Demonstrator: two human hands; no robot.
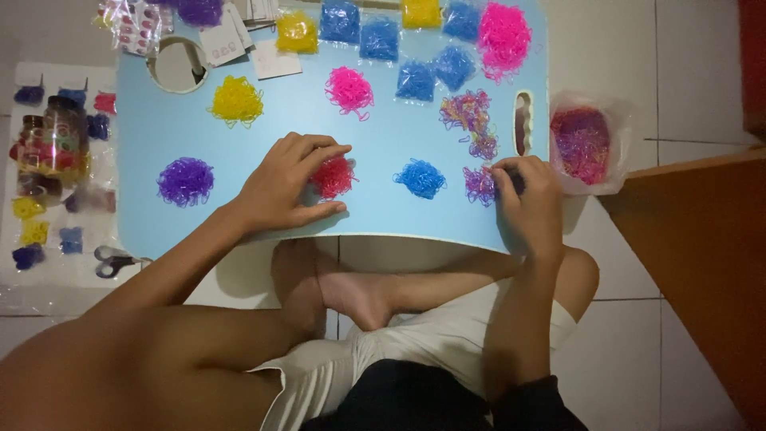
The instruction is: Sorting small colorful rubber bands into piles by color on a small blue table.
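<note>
Head view — left fingers (315,152) cupped loosely over red bands (333,177), right fingers (511,172) pinching mixed bands (479,185).

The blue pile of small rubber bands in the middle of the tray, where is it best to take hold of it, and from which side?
Pinch the blue pile across its domed middle, coming straight down from above. It is a loose, low tangle lying flat on the light blue tray, so a side approach would likely scatter it. Neither the left hand nor the right hand touches it.

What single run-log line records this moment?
left hand: cupping red band pile | right hand: picking at mixed-colour band pile | surface: light blue lap table
</note>
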